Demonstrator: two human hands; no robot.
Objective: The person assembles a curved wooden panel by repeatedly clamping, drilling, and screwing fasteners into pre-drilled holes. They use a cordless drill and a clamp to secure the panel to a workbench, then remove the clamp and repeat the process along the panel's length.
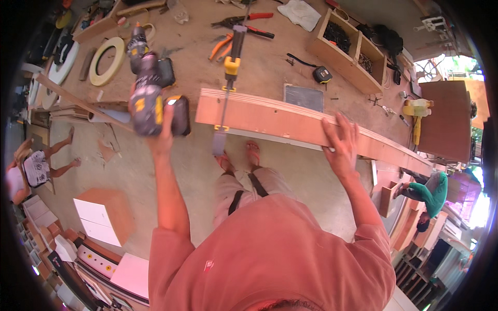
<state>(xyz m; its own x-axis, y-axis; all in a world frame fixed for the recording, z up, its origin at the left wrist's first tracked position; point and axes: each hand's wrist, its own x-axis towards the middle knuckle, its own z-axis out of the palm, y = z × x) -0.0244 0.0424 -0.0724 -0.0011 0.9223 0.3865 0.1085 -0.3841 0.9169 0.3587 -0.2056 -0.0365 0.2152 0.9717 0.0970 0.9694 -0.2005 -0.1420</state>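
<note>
My left hand [162, 136] is closed round the grip of a yellow-and-black cordless drill [147, 106], held above the bench's front edge, left of a long plywood strip [270, 115]. My right hand [343, 144] lies on the strip's face, its fingers stretched out and apart. A bar clamp [232, 66] with yellow parts grips the strip near its left end. Behind the held drill is a second cordless drill [137, 52], partly covered by it. A dark grey rectangular plate [304, 96] lies just behind the strip.
On the bench [197, 67] are red-handled pliers [259, 16], a tape measure [321, 75], a roll of edge band [95, 70] and a wooden box [346, 67] of screws. A cabinet [116, 212] stands on the floor. One person [39, 168] is at left, another [431, 191] at right.
</note>
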